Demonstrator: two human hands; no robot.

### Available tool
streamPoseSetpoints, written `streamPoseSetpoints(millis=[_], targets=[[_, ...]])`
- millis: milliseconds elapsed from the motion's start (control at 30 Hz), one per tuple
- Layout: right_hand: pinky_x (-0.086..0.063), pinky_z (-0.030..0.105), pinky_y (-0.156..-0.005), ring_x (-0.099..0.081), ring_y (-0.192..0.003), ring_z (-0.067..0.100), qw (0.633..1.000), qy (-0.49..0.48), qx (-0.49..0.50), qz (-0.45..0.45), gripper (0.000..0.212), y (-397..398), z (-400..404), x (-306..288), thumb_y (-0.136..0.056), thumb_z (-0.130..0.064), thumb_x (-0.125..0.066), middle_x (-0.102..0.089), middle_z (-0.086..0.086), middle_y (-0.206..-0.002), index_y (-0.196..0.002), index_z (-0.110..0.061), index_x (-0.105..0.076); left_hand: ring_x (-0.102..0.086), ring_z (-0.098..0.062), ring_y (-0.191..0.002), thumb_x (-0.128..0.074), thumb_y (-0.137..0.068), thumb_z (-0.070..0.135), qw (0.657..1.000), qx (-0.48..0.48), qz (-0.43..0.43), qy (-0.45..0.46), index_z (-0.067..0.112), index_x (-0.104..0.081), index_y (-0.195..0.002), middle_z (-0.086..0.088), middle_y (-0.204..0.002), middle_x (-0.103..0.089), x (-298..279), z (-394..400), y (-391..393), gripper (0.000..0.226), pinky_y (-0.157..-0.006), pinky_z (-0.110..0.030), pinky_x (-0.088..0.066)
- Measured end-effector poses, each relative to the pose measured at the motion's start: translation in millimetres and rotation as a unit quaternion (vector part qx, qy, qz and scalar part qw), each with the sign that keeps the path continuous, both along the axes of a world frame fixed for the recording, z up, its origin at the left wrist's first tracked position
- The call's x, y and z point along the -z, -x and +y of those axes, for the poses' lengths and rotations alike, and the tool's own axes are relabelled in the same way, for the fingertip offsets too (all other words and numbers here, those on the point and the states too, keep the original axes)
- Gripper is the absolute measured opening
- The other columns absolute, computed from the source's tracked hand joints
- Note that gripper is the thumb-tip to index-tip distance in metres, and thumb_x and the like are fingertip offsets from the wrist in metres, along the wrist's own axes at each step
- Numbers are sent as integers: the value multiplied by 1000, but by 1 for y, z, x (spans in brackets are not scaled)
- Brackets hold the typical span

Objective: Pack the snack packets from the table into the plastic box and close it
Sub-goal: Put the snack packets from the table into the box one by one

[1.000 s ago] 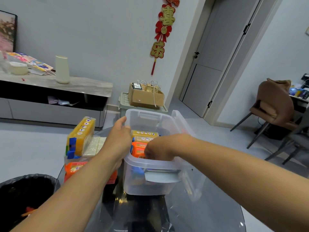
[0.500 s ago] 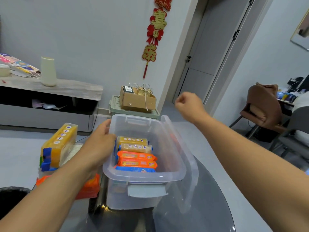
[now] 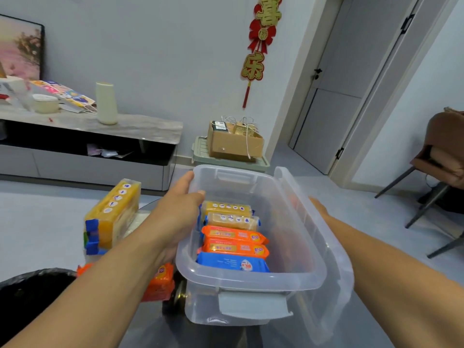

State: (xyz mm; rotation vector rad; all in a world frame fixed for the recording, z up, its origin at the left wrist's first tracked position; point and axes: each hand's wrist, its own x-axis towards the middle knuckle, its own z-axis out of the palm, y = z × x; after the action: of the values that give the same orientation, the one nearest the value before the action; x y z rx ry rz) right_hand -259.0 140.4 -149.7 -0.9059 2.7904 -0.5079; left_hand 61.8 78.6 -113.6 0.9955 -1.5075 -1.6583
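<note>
A clear plastic box (image 3: 247, 281) stands open on the glass table, its lid (image 3: 334, 249) hanging off the right side. Inside lie two yellow snack packets (image 3: 227, 207), two orange ones (image 3: 234, 241) and a blue one (image 3: 232, 263) in a row. My left hand (image 3: 179, 209) grips the box's left rim. My right hand (image 3: 318, 206) is against the outer side of the lid, its fingers blurred behind the plastic. Left of the box, a yellow packet (image 3: 113, 212) rests on a pale packet, with orange packets (image 3: 160, 281) below my left forearm.
A black-lined bin (image 3: 32, 295) sits at the lower left beside the round glass table (image 3: 155, 332). Beyond it are a low sideboard (image 3: 88, 146), a cardboard box (image 3: 234, 144) on a green crate, and a brown chair (image 3: 444, 154) at the right.
My right hand left the inside of the box, rose in a fist, then came down on the far side of the lid at the right. My left hand stayed on the left rim.
</note>
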Motion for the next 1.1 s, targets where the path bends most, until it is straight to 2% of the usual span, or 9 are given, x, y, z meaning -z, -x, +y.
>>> streamPoseSetpoints(millis=[100,200,267,433,600,733,833,933,1100], targets=[[-49,39,-78,-60,-84,34,993,106,39,39,29,-7,1,-33,-93,-39,-58,-65,14,-97,-96,-11,-56,-51,2,-74,-41,-105,19,1000,8,6,-2,45,-38,-142,21,-90,-51,1,2,0,46,-55,-21,-40],[-55,37,-70,-69,-84,32,947,322,5,-16,40,-21,8,-98,-80,-41,-77,-68,11,-96,-96,-9,-59,-62,-7,-79,-39,-105,22,1000,20,7,-17,37,-51,-130,11,-94,-63,-3,6,-4,32,-58,-26,-47],[-61,42,-82,-74,-89,28,924,348,-119,-100,46,-46,22,-155,-69,-37,-88,-74,11,-102,-99,-13,-63,-68,-15,-79,-37,-105,24,999,28,15,-37,32,-57,-126,-1,-101,-70,-5,8,-6,31,-59,-28,-52],[-57,37,-90,-74,-102,26,906,-81,-388,-149,55,-136,46,-223,-74,-30,-84,-77,8,-112,-122,-14,-65,-69,-3,-60,-36,-106,23,998,1,40,-52,30,-58,-116,4,-97,-68,-8,15,-10,25,-44,-18,-52],[-60,28,-77,-74,-96,21,853,-361,-373,-55,30,-191,13,-165,-86,-20,-80,-75,2,-108,-111,-26,-64,-67,-22,-94,-35,-105,20,996,-6,61,-64,26,-55,-125,-3,-110,-68,-9,16,-11,29,-78,-35,-57],[-61,35,-83,-71,-81,21,839,-379,-351,-172,27,-195,9,-114,-90,2,-73,-71,10,-101,-109,-15,-64,-65,-17,-82,-33,-103,12,997,-4,57,-50,29,-58,-112,-1,-98,-66,-10,18,-11,32,-63,-26,-57],[-61,29,-71,-67,-66,12,831,-389,-378,-119,16,-201,12,-83,-91,-2,-72,-73,0,-81,-92,-17,-70,-60,-12,-75,-33,-103,11,997,-18,65,-41,31,-51,-121,4,-91,-61,-12,20,-11,33,-39,-15,-48],[-61,40,-81,-66,-79,23,815,-397,-419,60,14,-208,11,-66,-89,-24,-70,-76,4,-98,-102,-20,-72,-57,-13,-84,-34,-103,13,998,-30,56,-28,27,-45,-142,0,-112,-58,-12,20,-10,43,-52,-23,-44],[-52,25,-61,-66,-71,17,862,-324,-387,47,12,-206,17,-80,-86,-25,-72,-72,-1,-87,-97,-19,-70,-61,-12,-88,-39,-102,20,998,-36,47,-24,25,-45,-144,0,-116,-62,-8,16,-10,43,-61,-26,-49]])
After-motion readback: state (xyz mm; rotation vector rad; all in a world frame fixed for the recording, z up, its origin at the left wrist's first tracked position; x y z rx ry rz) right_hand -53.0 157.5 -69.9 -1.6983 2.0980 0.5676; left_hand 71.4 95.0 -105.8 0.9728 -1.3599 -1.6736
